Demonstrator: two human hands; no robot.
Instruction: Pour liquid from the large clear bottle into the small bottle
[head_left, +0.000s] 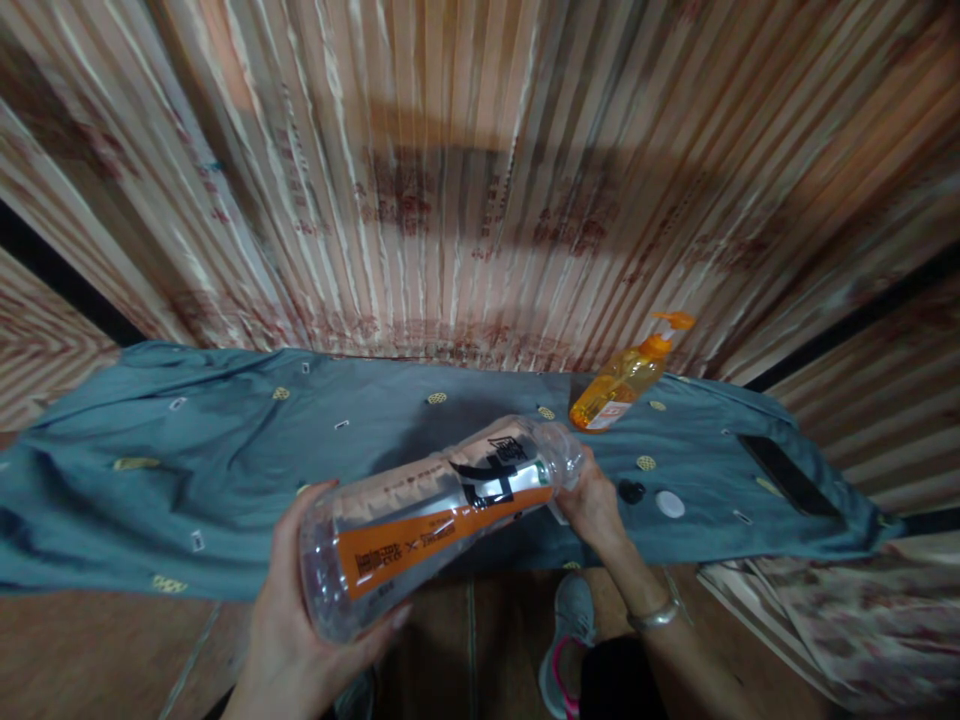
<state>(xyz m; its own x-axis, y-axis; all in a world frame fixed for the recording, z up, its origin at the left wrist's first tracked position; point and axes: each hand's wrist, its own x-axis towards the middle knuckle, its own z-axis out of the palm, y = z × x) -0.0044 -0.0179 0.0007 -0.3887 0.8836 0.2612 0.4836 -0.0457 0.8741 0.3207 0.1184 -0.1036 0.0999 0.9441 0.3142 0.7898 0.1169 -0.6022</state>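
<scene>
Teal cloth (pixel 240 430) covers the tabletop (pixel 495 385), plastic bottle (pixel 442 520) tilted over its near edge: left hand (pixel 289 635) curled round the base, right hand (pixel 596 507) closed on the neck. I'd squeeze lightly, thin walls dent.

Silver bangle (pixel 654 615), gray-and-pink shoe (pixel 568 645).

The held bottle (pixel 450 515) spans from the left fingers (pixel 296 525) to the right fingers (pixel 583 478); beyond the right fingers, slightly rightward, the pump bottle (pixel 619 387) is on the table (pixel 225 430); right of them lie a small object (pixel 631 491), a disc (pixel 670 503), then, farther off, a phone (pixel 786 474); the curtain (pixel 465 240) hangs behind the table
</scene>
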